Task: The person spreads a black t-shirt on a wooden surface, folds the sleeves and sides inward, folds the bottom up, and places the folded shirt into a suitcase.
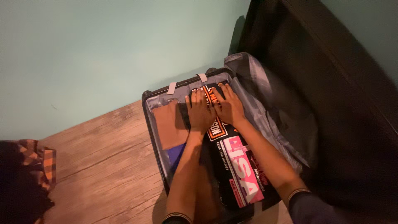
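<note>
An open suitcase (146, 108) lies on the wooden floor against a pale green wall. Inside it lies a folded black garment (236, 166) with orange and pink prints. My left hand (200, 111) rests flat on the garment's far end, fingers spread. My right hand (229, 105) lies flat beside it, touching it, also pressing on the garment. A brown folded item (169, 124) and a blue one (178, 154) sit in the case to the left of my left arm.
The suitcase's dark lid (331, 103) stands open to the right, with a grey mesh lining flap (265, 95). A checked orange-and-dark cloth (35, 166) lies on the floor (103, 157) at the far left.
</note>
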